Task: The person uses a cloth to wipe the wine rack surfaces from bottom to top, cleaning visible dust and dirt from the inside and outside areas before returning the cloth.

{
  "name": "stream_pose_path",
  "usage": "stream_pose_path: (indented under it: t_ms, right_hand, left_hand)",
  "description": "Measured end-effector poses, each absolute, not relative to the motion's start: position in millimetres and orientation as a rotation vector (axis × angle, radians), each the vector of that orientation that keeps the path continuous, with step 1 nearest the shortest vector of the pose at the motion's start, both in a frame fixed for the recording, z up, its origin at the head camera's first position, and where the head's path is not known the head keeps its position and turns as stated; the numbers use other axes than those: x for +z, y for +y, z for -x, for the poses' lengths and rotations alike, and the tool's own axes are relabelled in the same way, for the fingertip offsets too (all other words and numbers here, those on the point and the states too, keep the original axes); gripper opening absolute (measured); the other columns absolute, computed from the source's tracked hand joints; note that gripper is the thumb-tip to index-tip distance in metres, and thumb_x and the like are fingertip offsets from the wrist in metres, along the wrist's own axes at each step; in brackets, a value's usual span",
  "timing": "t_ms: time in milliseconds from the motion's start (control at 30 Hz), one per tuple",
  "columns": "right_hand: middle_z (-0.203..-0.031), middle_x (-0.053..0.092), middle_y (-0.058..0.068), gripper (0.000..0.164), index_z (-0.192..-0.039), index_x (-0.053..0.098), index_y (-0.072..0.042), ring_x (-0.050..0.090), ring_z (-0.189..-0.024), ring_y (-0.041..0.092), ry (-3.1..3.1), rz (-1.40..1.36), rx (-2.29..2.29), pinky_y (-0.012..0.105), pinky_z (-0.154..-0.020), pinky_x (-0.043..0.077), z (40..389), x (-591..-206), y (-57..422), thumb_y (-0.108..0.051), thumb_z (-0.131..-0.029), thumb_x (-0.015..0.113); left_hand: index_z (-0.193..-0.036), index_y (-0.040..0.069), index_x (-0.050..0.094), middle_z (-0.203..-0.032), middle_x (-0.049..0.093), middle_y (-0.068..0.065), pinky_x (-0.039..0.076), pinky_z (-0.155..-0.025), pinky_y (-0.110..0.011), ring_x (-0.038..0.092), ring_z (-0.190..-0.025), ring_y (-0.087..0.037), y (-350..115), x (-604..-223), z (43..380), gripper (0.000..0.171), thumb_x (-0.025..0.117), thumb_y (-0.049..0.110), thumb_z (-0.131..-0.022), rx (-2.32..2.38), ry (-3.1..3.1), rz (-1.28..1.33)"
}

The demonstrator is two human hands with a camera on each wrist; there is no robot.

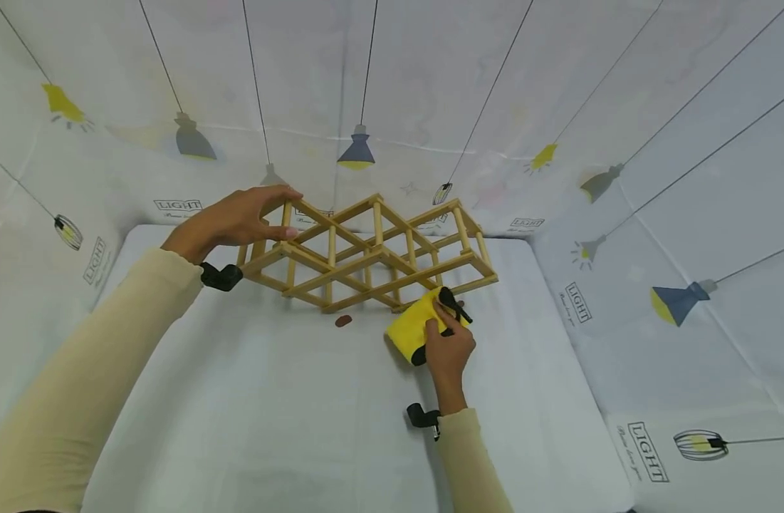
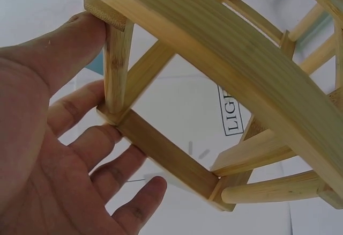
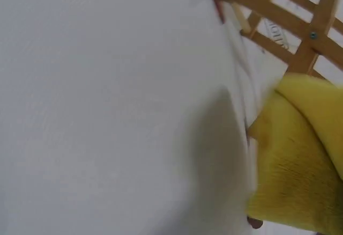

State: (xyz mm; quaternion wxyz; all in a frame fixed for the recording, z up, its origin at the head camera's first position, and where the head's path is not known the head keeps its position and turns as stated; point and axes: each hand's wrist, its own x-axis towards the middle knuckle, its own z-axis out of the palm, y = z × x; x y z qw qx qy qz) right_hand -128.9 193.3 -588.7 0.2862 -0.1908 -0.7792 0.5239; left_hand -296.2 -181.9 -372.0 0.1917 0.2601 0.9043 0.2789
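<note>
A lattice-style folding wooden rack (image 1: pixel 379 253), made of crossed slats and round dowels, stands spread open toward the back of the white surface. My left hand (image 1: pixel 238 221) grips its upper left end. In the left wrist view the thumb presses one corner of the wooden rack (image 2: pixel 214 47), and the fingertips lie against the opposite corner around a dowel. My right hand (image 1: pixel 449 345) pinches a folded yellow cloth (image 1: pixel 409 329) with black edging, close in front of the rack's lower right part. The right wrist view shows the plush yellow cloth (image 3: pixel 300 165) overlapping the slats; the right hand is outside that view.
A small reddish-brown flat piece (image 1: pixel 343 320) lies on the white padded surface (image 1: pixel 289 413) in front of the rack. White sheets printed with hanging lamps (image 1: pixel 356 148) rise behind and on both sides.
</note>
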Motion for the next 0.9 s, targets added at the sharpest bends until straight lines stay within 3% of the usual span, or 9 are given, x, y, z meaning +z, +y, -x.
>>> stream_pose_path:
  t_ms: [67,200,267,333,500,567,667,833,900]
  right_hand:
    - [-0.125,0.079,-0.006,0.038,-0.130,0.076,-0.026,0.070,-0.093,0.004,-2.016,0.523,1.402,0.010,-0.071,0.051,128.0,-587.8,195.7,-0.007,-0.099,0.068]
    - [-0.123,0.080,-0.001,0.037,-0.131,0.076,-0.028,0.067,-0.076,0.004,-2.094,0.564,1.409,0.013,-0.063,0.051,134.3,-594.3,194.3,-0.011,-0.099,0.069]
    - [-0.106,0.083,0.010,0.037,-0.128,0.078,-0.031,0.050,-0.054,0.007,-2.298,0.554,1.423,0.016,-0.051,0.043,137.3,-597.1,188.6,-0.014,-0.096,0.069]
    - [-0.105,0.082,0.014,0.036,-0.125,0.079,-0.034,0.046,-0.057,0.006,-2.490,0.525,1.434,0.019,-0.049,0.039,138.6,-599.0,182.4,-0.018,-0.094,0.071]
    - [-0.117,0.081,0.007,0.034,-0.119,0.082,-0.034,0.042,-0.055,0.010,-2.445,0.597,1.424,0.021,-0.048,0.035,138.4,-598.7,174.9,-0.018,-0.091,0.073]
    - [-0.109,0.083,0.007,0.034,-0.118,0.083,-0.032,0.035,-0.046,0.013,-2.332,0.655,1.386,0.022,-0.044,0.032,139.7,-598.0,173.2,-0.016,-0.089,0.072]
    - [-0.111,0.083,0.007,0.033,-0.119,0.082,-0.032,0.043,-0.048,0.010,-2.355,0.692,1.348,0.020,-0.046,0.035,146.2,-597.3,169.3,-0.019,-0.091,0.072]
    - [-0.130,0.077,0.011,0.031,-0.123,0.080,-0.035,0.064,-0.080,0.019,-2.632,0.596,1.351,0.025,-0.061,0.049,150.8,-590.3,160.3,-0.025,-0.095,0.074]
    - [-0.131,0.077,0.008,0.032,-0.121,0.080,-0.036,0.061,-0.072,0.026,-2.632,0.476,1.369,0.027,-0.056,0.047,143.5,-584.2,153.5,-0.020,-0.094,0.073]
  left_hand:
    - [-0.166,0.020,0.036,-0.177,0.027,-0.013,0.028,-0.125,-0.070,0.026,-0.161,-0.046,-181.7,-371.5,297.1,0.078,0.072,0.045,-0.102,0.777,2.537,-0.729]
    - [-0.166,0.020,0.036,-0.177,0.027,-0.013,0.027,-0.125,-0.070,0.025,-0.162,-0.045,-181.0,-370.3,296.0,0.079,0.073,0.046,-0.101,0.761,2.544,-0.718]
    - [-0.166,0.020,0.036,-0.176,0.027,-0.014,0.027,-0.125,-0.071,0.025,-0.162,-0.045,-181.2,-370.4,294.2,0.079,0.073,0.045,-0.101,0.758,2.553,-0.707]
    - [-0.166,0.019,0.036,-0.176,0.027,-0.014,0.026,-0.125,-0.071,0.024,-0.162,-0.046,-180.7,-370.5,292.6,0.078,0.074,0.043,-0.101,0.762,2.556,-0.697]
    - [-0.166,0.017,0.036,-0.176,0.028,-0.016,0.026,-0.125,-0.072,0.024,-0.161,-0.047,-176.4,-370.9,292.6,0.079,0.074,0.043,-0.101,0.786,2.539,-0.709]
    - [-0.166,0.017,0.036,-0.176,0.028,-0.016,0.026,-0.125,-0.071,0.025,-0.161,-0.046,-176.2,-371.0,293.0,0.080,0.074,0.044,-0.101,0.778,2.541,-0.715]
    - [-0.166,0.017,0.036,-0.176,0.028,-0.016,0.027,-0.125,-0.071,0.025,-0.161,-0.046,-178.1,-370.5,293.1,0.080,0.074,0.043,-0.101,0.766,2.557,-0.711]
    - [-0.166,0.017,0.035,-0.176,0.028,-0.016,0.026,-0.125,-0.072,0.025,-0.161,-0.046,-180.3,-369.6,290.9,0.080,0.074,0.043,-0.101,0.777,2.558,-0.695]
    - [-0.166,0.017,0.035,-0.176,0.028,-0.016,0.026,-0.125,-0.071,0.024,-0.161,-0.046,-180.3,-369.6,290.2,0.080,0.074,0.044,-0.101,0.776,2.553,-0.693]
